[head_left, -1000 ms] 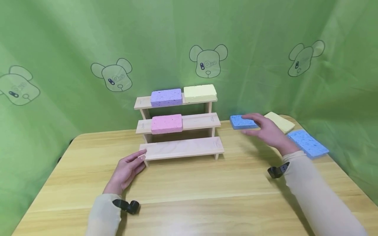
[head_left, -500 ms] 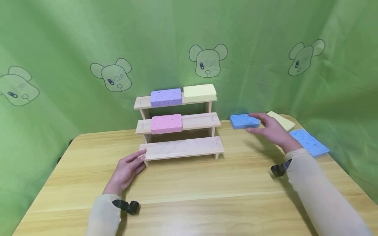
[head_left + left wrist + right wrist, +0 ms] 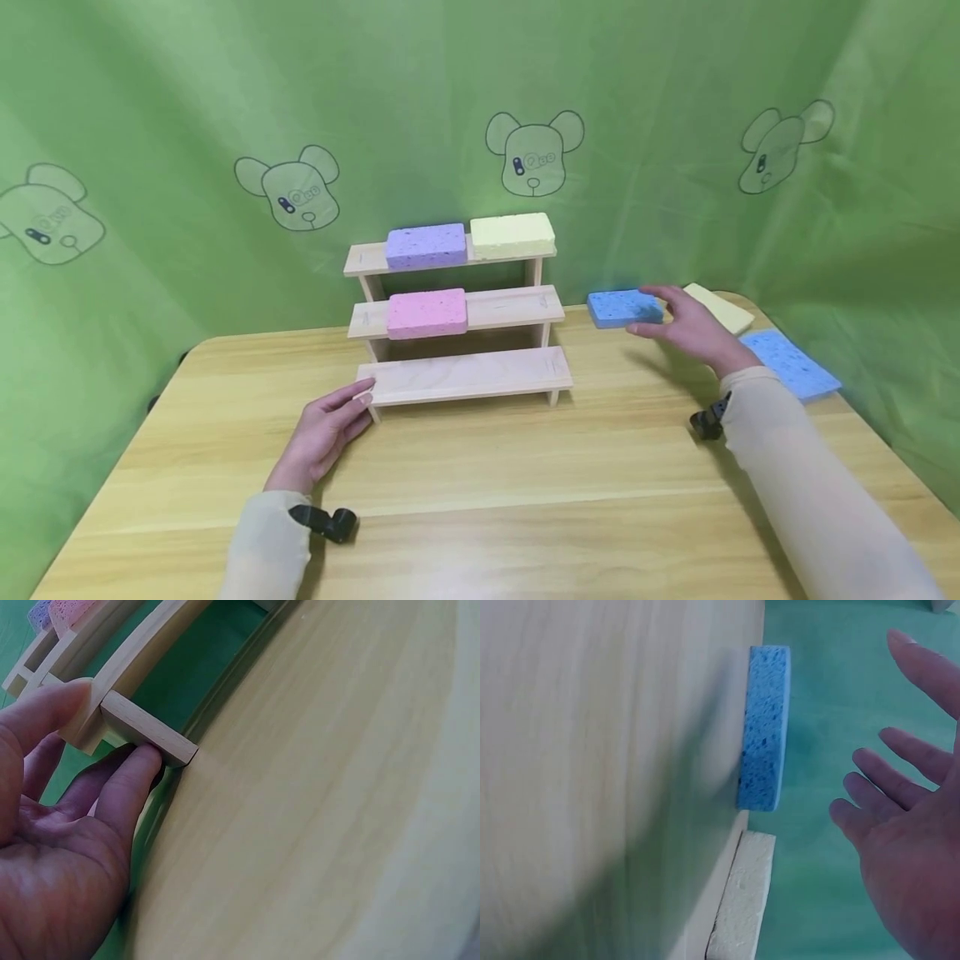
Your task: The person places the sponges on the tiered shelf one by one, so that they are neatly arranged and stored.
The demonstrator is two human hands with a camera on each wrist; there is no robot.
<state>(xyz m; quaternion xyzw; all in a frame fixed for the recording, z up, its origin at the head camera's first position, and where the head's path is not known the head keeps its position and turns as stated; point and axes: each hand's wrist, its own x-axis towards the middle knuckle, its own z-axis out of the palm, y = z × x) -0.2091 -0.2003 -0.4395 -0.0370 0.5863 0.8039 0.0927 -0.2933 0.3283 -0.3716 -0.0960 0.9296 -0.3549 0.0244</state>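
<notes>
At the near left corner of a three-tier wooden display stand (image 3: 465, 377), my left hand (image 3: 322, 435) grips the lowest step. The left wrist view shows its thumb on the board's end and a fingertip against the leg. My right hand (image 3: 693, 332), fingers spread and holding nothing, hovers by a thick blue sponge (image 3: 617, 308) on the table right of the stand. In the right wrist view the palm (image 3: 922, 862) is apart from that sponge. On the top step sit a purple sponge (image 3: 426, 246) and a pale yellow sponge (image 3: 513, 235); a pink sponge (image 3: 427, 313) lies on the middle one.
Another pale yellow sponge (image 3: 720, 310) and a wider, flatter blue sponge (image 3: 791, 364) lie at the table's right edge, beyond my right wrist. Behind the wooden table (image 3: 480, 508) hangs a green curtain (image 3: 405, 100) with bear-head prints.
My right hand has drawn slightly rightward, uncovering more of the thick blue sponge, then stayed nearly still. My left hand keeps its grip on the stand. The sponges have not moved.
</notes>
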